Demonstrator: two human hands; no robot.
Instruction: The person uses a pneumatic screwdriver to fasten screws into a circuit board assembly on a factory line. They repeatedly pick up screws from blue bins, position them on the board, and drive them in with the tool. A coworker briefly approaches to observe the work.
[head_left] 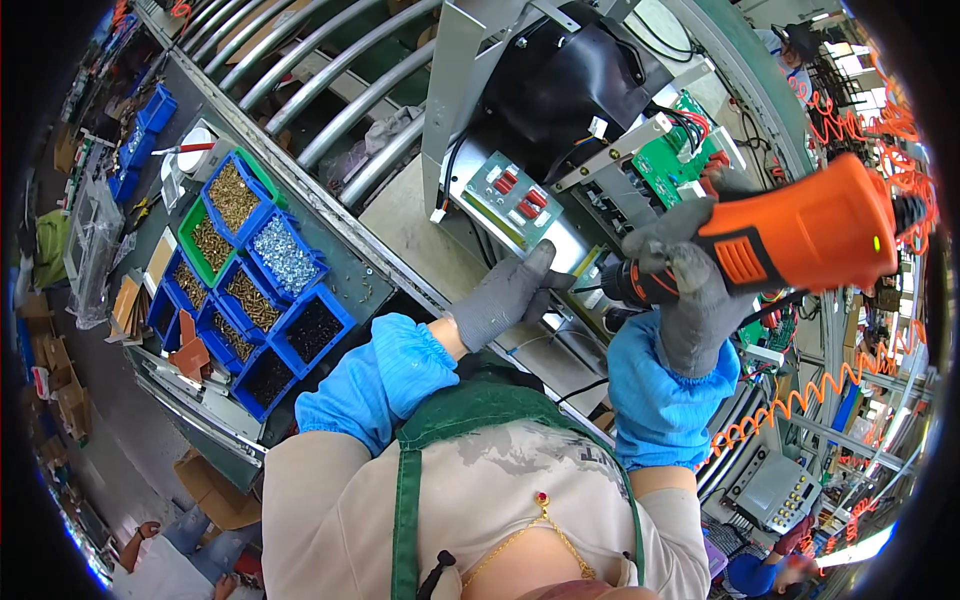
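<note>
orange-black power screwdriver point(800, 232) | 1 green light point(877, 243) lit | bit point(590, 289) pointing left | in right hand point(692, 295)

A head-worn fisheye view faces steeply down from close above the left hand point(500, 303) and right hand point(694, 312).

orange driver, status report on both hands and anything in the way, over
Gloved right hand gripping orange driver, bit pointing left. Gloved left hand close to bit tip, its hold unclear. Left hand possibly in the way.
</note>
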